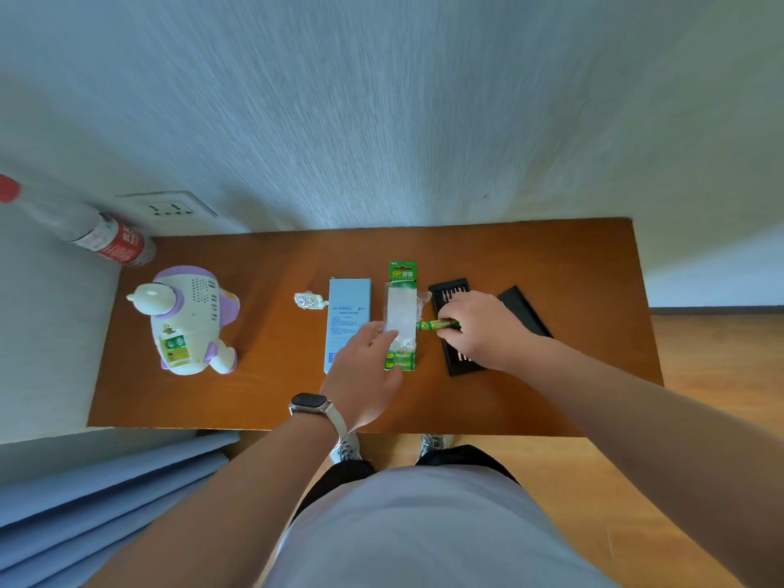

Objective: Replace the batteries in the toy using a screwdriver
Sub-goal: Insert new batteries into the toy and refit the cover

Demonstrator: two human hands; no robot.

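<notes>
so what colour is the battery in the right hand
The small cylindrical battery is green with yellow; head view.

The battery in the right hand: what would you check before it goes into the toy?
1. Grip on the battery by the right hand: ok.
2. The left hand pressing the battery pack down: ok.
3. The toy lying with its compartment open: ok.
4. Compartment free for a new one: not ok, two cells seem to sit inside.
5. Which end of the battery is plus: cannot tell.
</notes>
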